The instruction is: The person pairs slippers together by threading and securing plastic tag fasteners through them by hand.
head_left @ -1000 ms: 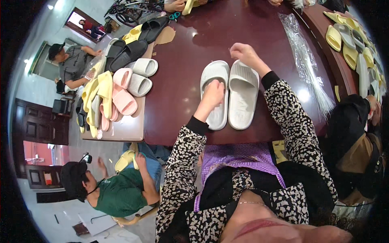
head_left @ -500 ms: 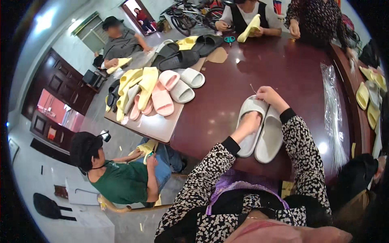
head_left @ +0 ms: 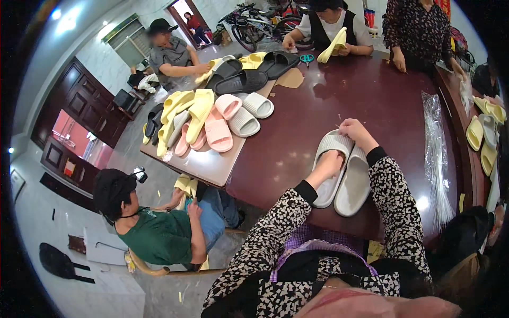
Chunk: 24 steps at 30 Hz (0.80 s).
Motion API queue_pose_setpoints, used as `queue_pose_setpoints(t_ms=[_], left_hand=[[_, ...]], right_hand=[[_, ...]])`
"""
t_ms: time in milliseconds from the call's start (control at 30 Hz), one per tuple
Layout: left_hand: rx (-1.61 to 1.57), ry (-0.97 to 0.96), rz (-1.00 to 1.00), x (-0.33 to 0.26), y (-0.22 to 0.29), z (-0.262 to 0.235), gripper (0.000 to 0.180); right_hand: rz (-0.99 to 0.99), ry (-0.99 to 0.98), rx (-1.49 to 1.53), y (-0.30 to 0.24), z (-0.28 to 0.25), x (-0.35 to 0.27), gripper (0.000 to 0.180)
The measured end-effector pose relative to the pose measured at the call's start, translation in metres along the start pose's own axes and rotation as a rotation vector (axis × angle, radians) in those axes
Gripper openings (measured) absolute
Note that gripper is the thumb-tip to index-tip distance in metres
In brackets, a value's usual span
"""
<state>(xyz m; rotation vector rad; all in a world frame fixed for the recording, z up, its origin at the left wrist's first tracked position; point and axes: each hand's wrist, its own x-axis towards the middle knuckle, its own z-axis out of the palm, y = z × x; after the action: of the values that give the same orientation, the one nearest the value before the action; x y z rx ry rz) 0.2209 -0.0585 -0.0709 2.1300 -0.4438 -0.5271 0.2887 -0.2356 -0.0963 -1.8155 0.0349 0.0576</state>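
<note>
A pair of pale grey slippers lies side by side on the dark red table in front of me, toes pointing away. My left hand (head_left: 330, 163) reaches into the left slipper (head_left: 324, 195), its fingers hidden beneath the ribbed strap. At the toe end, my right hand (head_left: 355, 130) has its fingertips pinched together on a thin pale tie (head_left: 340, 116), whose free end sticks up past them. The right slipper (head_left: 350, 186) rests against the left one, its strap partly covered by my right wrist.
A clear plastic bag of thin white ties (head_left: 436, 159) lies to the right. Yellow, pink, grey and black slippers (head_left: 219, 135) are heaped at the left. Teal scissors (head_left: 307, 59) lie at the far edge. Co-workers surround the table; one in green (head_left: 164, 233) sits at the left.
My hands stay at the left slipper, the right still pinching at its toe. The view has shifted slightly. The far-left co-worker's arm now reaches to the slipper heap.
</note>
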Motion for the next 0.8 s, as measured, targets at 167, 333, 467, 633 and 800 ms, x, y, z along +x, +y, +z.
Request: queue_pose_setpoints(t_ms=[167,333,467,633,800], left_hand=[[-0.053,-0.039,-0.052,-0.008,-0.005,-0.010,0.026],[-0.202,0.148,0.257,-0.027,-0.004,-0.012,0.022],[-0.191,0.362,0.488,-0.019,0.007,-0.012,0.019],[-0.464,0.183,0.337,-0.008,0.018,-0.010,0.017],[-0.412,0.047,0.262,-0.011,0.022,-0.013,0.017]], right_hand=[[-0.086,0.236,0.108,-0.013,-0.003,-0.021,0.010],[-0.345,0.326,0.069,-0.007,0.005,-0.069,0.008],[-0.387,0.359,0.040,-0.019,0.019,-0.097,0.006],[-0.425,0.393,0.048,-0.021,0.041,-0.121,0.006],[-0.408,0.430,0.109,-0.023,0.048,-0.131,0.006]])
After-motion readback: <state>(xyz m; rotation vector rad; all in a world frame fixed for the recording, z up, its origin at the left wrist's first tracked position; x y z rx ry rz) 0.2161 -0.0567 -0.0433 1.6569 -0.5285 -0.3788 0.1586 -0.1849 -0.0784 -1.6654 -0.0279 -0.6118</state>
